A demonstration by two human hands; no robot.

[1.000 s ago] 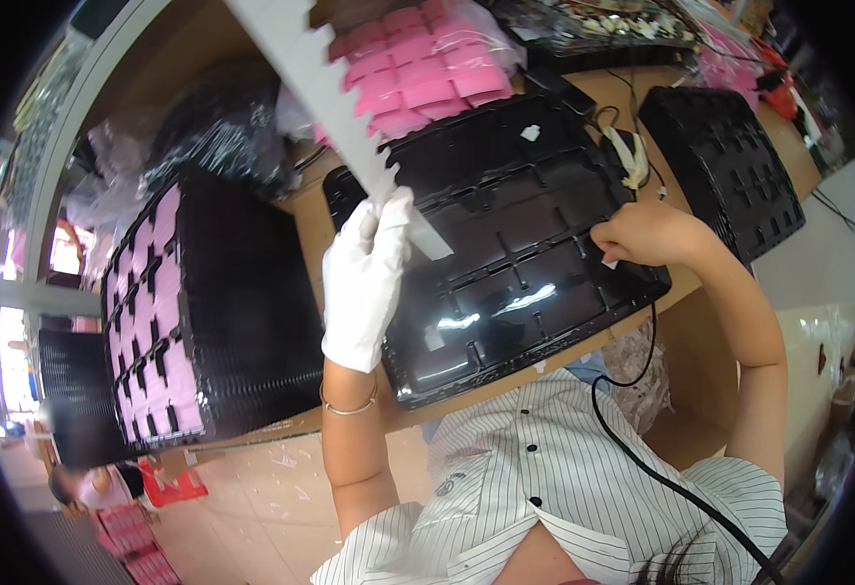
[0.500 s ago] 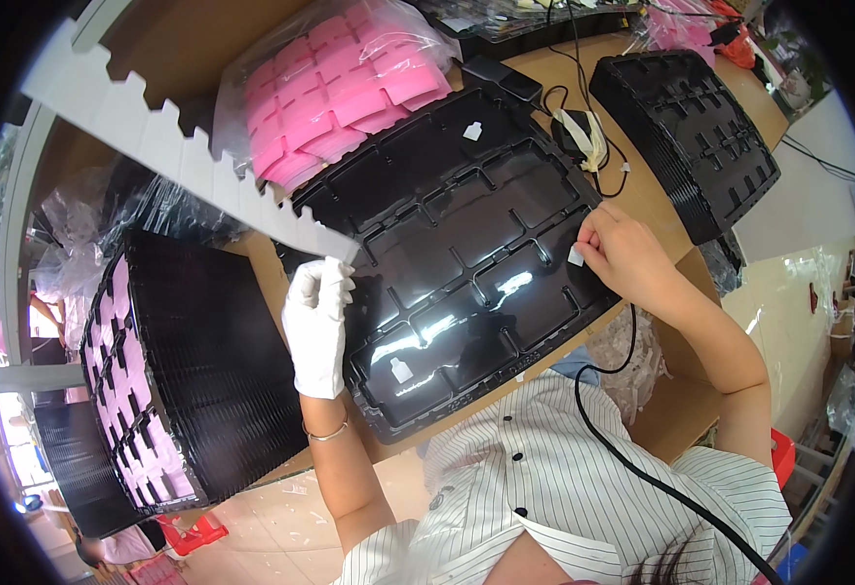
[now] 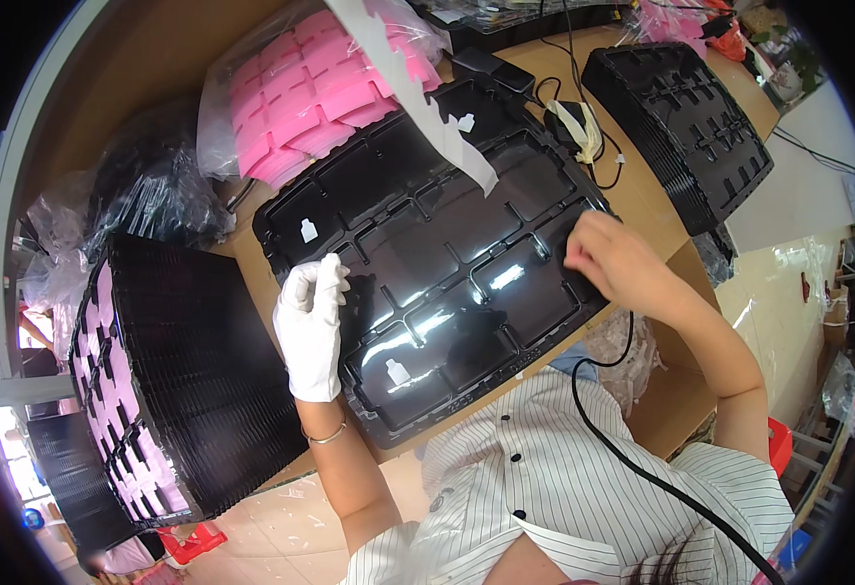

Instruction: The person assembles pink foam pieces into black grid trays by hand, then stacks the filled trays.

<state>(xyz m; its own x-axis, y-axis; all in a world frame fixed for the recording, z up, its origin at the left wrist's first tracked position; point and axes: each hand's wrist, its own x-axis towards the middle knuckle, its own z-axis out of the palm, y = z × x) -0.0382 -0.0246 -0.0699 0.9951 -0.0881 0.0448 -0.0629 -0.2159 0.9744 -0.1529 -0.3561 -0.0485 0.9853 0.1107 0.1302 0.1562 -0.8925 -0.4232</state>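
Note:
A shiny black plastic tray (image 3: 418, 249) with moulded ridges lies in front of me. Small white bottle-shaped labels rest on it: one at the left (image 3: 309, 230), one near the front (image 3: 397, 371) and one at the back (image 3: 465, 123). My left hand (image 3: 310, 336), in a white glove, is closed above the tray's left edge, with nothing visible in it. My bare right hand (image 3: 618, 255) is closed over the tray's right edge; its fingertips hide whatever they hold. A white notched paper strip (image 3: 418, 102) hangs over the tray's back, apart from both hands.
Pink foam sheets (image 3: 310, 88) in clear plastic stand behind the tray. A tall stack of black trays (image 3: 203, 361) stands left, another stack (image 3: 686, 136) back right. A black cable (image 3: 632, 453) runs across my front. A cardboard box (image 3: 686, 380) is near my right forearm.
The notched strip has left my left hand and swung right and up across the tray, uncovering the left label. The label at my right fingertips is out of sight.

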